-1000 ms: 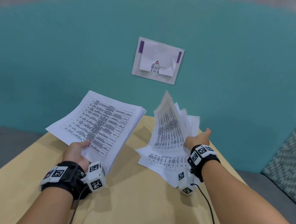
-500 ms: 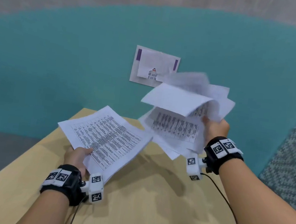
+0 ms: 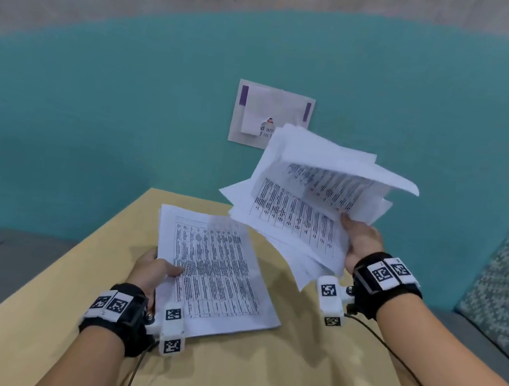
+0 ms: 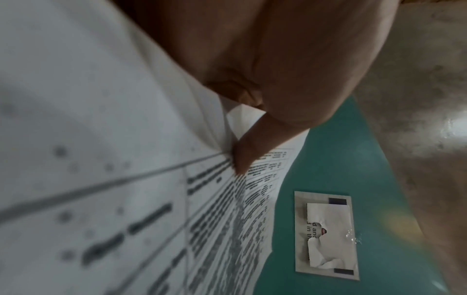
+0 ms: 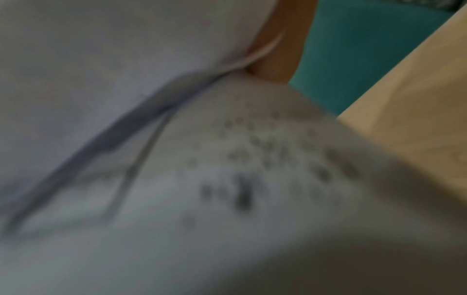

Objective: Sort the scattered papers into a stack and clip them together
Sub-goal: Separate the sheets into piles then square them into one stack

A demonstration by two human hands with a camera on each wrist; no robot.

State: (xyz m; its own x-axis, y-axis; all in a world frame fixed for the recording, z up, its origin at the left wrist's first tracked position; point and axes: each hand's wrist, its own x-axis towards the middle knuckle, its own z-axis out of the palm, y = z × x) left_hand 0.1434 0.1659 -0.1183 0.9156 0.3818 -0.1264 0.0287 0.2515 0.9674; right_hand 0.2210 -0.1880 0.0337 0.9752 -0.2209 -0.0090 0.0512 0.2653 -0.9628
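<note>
My left hand (image 3: 155,269) grips the left edge of a neat stack of printed sheets (image 3: 214,268), thumb on top; the stack lies low over the wooden table (image 3: 255,371). The left wrist view shows the thumb (image 4: 242,157) pressed on that stack's printed sheets (image 4: 126,199). My right hand (image 3: 358,239) grips a loose, fanned bundle of papers (image 3: 304,199) held up in the air to the right, its sheets splayed and curling. The right wrist view is filled by the blurred bundle of papers (image 5: 177,159). No clip is visible.
A torn notice (image 3: 271,115) is stuck on the teal wall (image 3: 96,107) behind the table. A patterned cushion (image 3: 506,284) sits on the grey seat at the right. A cable (image 3: 403,358) trails from my right wrist across the table.
The left stack has swung down and right, close to the table. My right hand lifted the loose bundle off the table and brought it up and nearer, sheets flapping.
</note>
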